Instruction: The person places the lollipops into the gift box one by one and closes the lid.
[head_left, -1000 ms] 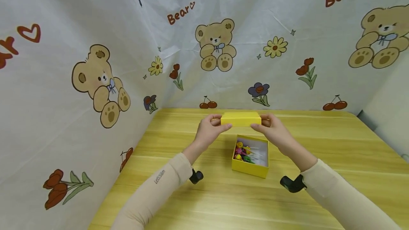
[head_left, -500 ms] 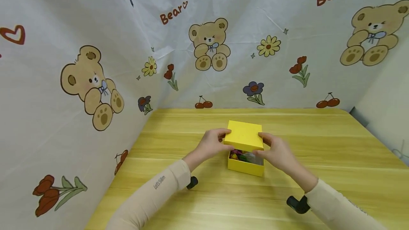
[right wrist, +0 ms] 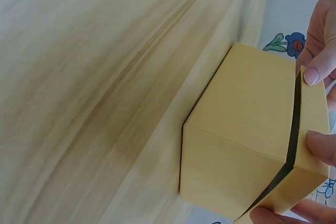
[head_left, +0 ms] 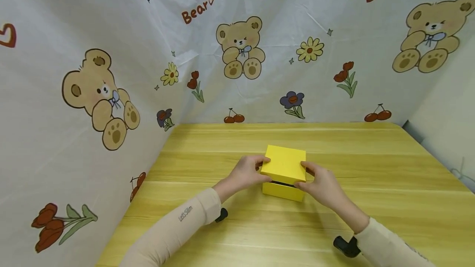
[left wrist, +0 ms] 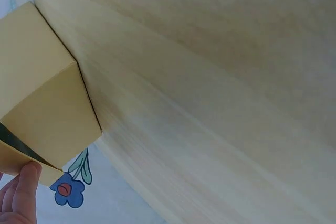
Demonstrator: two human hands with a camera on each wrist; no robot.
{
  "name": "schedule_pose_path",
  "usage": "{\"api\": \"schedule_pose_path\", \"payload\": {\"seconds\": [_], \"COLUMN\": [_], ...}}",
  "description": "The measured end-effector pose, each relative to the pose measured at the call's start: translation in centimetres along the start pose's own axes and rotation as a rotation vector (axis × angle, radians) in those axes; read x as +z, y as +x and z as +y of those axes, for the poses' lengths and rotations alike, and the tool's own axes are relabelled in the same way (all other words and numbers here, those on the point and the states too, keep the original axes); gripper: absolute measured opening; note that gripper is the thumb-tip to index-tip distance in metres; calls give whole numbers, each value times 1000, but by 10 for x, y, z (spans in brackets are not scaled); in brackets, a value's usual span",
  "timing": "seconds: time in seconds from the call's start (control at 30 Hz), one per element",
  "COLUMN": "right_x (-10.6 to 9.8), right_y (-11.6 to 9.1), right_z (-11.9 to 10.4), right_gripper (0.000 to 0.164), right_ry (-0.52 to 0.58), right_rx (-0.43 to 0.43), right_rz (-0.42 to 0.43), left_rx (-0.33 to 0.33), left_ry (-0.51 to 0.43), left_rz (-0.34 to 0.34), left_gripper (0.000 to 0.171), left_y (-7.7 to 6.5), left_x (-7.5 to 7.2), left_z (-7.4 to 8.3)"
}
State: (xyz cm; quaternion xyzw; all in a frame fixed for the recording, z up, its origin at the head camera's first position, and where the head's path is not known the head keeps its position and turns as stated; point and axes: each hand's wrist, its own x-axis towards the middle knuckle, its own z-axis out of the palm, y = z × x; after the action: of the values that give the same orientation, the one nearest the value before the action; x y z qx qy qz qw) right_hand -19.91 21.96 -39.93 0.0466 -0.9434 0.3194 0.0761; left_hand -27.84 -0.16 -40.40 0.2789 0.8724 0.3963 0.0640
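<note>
A yellow lid (head_left: 285,163) sits over the yellow box (head_left: 283,191), lined up above it, with a dark gap showing along the front. My left hand (head_left: 245,173) pinches the lid's left side, thumb at the front edge and fingertips on top. On the opposite side my right hand (head_left: 323,186) grips the lid the same way. The right wrist view shows the box (right wrist: 247,103) standing on the table while thumb and fingertips press the lid's rim (right wrist: 311,111). A narrow dark slit separates lid and box there too. What lies inside the box is hidden.
The box stands on a light wood-grain table (head_left: 230,143). Behind and to the left hangs a white cloth (head_left: 185,24) printed with bears and flowers. Black wrist mounts (head_left: 346,246) stick out beneath both sleeves.
Both hands have brought the lid down and toward me, from above and behind the box to right over it. The wrapped lollipops inside the box have gone out of sight under the lid.
</note>
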Motion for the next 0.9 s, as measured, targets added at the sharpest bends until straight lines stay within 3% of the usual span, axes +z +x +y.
{"api": "schedule_pose_path", "payload": {"seconds": [0.5,0.9], "right_x": [4,8], "right_y": [-8,-8], "right_z": [4,8], "right_gripper": [67,66], "right_ry": [-17,-12], "right_rx": [-22,1], "right_rz": [9,4], "left_rx": [53,5], "left_ry": [67,34], "left_rz": [-4,-28], "left_gripper": [54,54], "left_y": [-6,-7], "left_x": [6,8], "left_z": [-4,-5]}}
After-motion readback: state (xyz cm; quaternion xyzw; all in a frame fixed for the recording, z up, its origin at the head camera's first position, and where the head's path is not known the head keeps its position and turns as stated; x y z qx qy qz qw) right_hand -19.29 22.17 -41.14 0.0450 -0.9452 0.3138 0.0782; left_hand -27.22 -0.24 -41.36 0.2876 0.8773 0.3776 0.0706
